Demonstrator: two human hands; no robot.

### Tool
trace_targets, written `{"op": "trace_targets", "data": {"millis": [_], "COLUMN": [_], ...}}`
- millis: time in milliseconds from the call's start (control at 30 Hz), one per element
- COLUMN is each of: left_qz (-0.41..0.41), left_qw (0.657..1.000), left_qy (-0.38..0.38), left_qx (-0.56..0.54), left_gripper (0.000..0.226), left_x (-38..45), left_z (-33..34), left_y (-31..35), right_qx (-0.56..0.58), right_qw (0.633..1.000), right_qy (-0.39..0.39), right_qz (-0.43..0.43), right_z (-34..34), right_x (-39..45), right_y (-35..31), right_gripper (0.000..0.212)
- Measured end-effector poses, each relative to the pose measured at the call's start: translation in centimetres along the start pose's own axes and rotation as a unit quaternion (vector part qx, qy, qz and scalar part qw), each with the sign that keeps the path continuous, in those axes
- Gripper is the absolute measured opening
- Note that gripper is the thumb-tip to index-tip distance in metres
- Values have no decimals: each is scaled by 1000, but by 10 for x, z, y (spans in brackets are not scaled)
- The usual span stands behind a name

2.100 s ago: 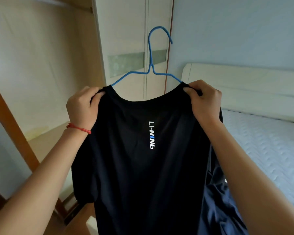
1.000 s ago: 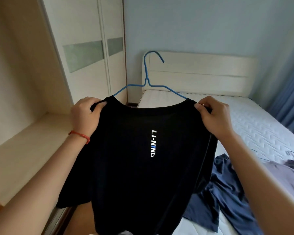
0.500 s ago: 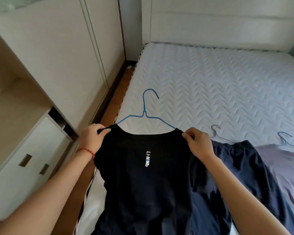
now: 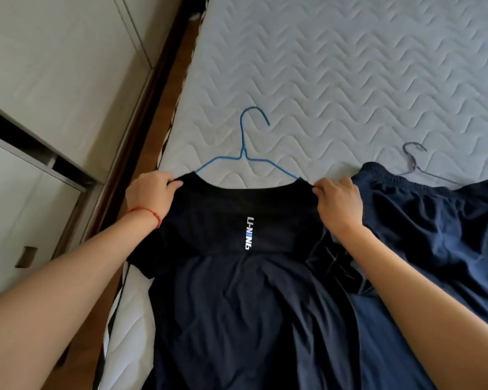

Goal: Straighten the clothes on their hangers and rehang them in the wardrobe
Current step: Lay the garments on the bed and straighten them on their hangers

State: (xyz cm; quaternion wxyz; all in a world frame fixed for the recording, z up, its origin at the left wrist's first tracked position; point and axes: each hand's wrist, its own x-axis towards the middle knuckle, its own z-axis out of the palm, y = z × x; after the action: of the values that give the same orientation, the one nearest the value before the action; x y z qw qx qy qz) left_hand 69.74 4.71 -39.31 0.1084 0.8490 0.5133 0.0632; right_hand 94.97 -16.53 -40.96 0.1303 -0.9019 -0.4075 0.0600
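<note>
Both arms reach forward: the left hand [image 4: 148, 192], a red string bracelet [image 4: 147, 213] at its wrist, pinches one shoulder of the black T-shirt [image 4: 237, 277], the right hand [image 4: 340, 205] the other. Vertical lettering reads "LI-NING". The shirt, on a blue wire hanger [image 4: 244, 153], lies near the bed [image 4: 335, 80]'s left edge, beside navy shorts [image 4: 448, 235].

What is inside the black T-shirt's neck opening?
A blue wire hanger: its hook and upper arms stick out of the black T-shirt onto the quilted mattress. The hanger's shoulder ends and lower bar are hidden by fabric.
</note>
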Motion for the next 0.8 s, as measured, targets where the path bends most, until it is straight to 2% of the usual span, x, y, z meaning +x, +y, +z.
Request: {"op": "trace_targets", "data": {"millis": [100,200,267,400,467,600,700,733,800], "left_qz": [-17,33,79,164,196,205,199,198,198], "left_qw": [1000,999,996,985,977,964,957,956,955], "left_qy": [17,0,-24,-60,-88,-157,-176,-178,-178], "left_qx": [-8,6,17,10,12,65,112,121,129], "left_gripper": [27,40,47,45,49,57,63,64,66], "left_x": [26,26,11,-45,-74,-117,-129,-129,-128], "left_z": [20,39,55,94,113,153,172,174,175], "left_y": [3,7,10,25,37,49,43,42,40], "right_qx": [63,178,206,149,135,106,143,158,157], "right_qw": [997,973,961,965,965,969,960,958,959], "right_qy": [-3,5,12,35,17,-35,-47,-34,45], "right_qz": [51,146,186,213,225,222,236,237,233], "right_z": [20,33,38,39,40,50,53,50,36], "right_x": [20,18,2,-33,-45,-55,-53,-53,-53], "right_y": [-3,5,22,73,92,108,111,112,115], "right_gripper": [27,31,30,29,33,42,28,25,25]}}
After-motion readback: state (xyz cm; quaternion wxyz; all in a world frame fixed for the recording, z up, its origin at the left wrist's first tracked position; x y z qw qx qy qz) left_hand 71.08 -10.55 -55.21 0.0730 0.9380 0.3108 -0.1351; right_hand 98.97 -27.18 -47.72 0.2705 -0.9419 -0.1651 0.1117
